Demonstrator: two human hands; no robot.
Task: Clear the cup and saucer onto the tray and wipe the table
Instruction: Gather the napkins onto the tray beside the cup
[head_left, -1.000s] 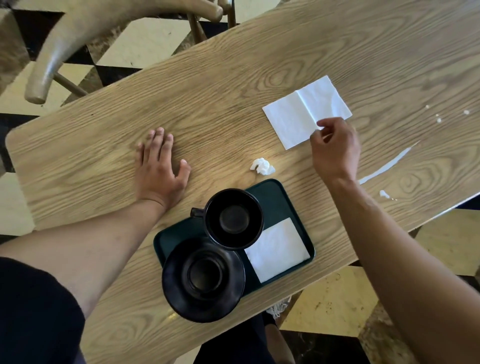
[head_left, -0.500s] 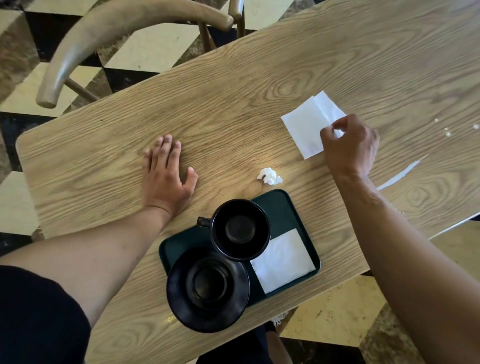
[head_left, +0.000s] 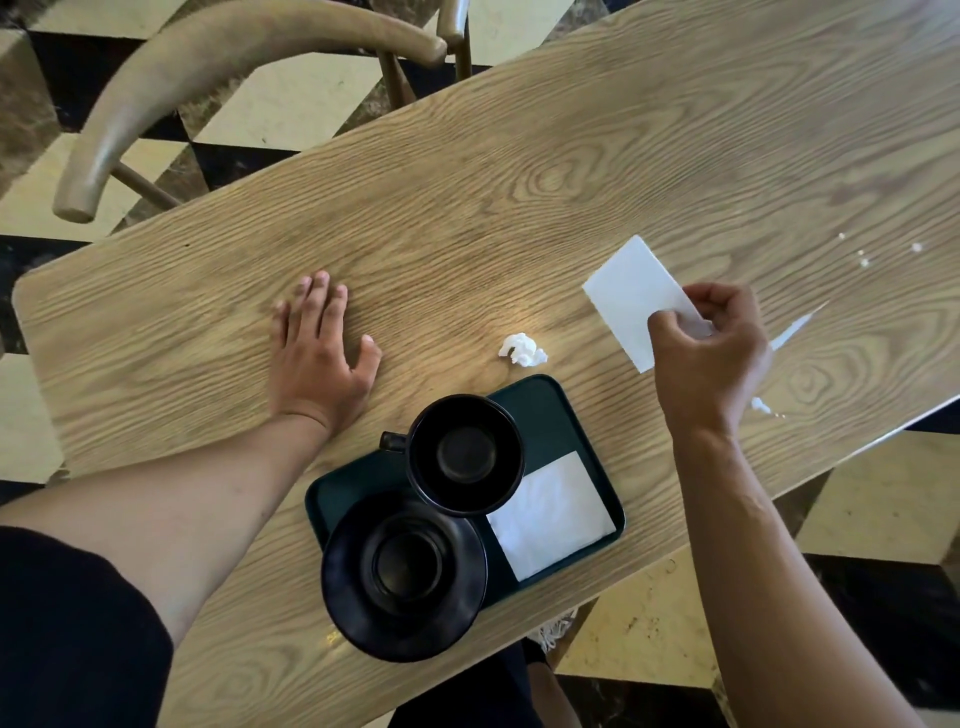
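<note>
A black cup (head_left: 464, 453) and a black saucer (head_left: 403, 573) stand on a dark green tray (head_left: 550, 415) at the table's near edge, with a white napkin (head_left: 550, 514) beside them on the tray. My right hand (head_left: 709, 358) pinches a folded white napkin (head_left: 631, 296) just above the wooden table (head_left: 519, 208). My left hand (head_left: 319, 353) lies flat on the table, left of the tray. A white spill streak (head_left: 795, 325) and small white drops (head_left: 862, 257) mark the table to the right.
A small crumpled white tissue (head_left: 522, 349) lies on the table just beyond the tray. A wooden chair (head_left: 171, 88) stands at the far left side. Checkered floor shows around the table; the table's right edge runs close to my right wrist.
My right hand has folded the napkin in half and lifted it toward me. The left hand has stayed flat on the table.
</note>
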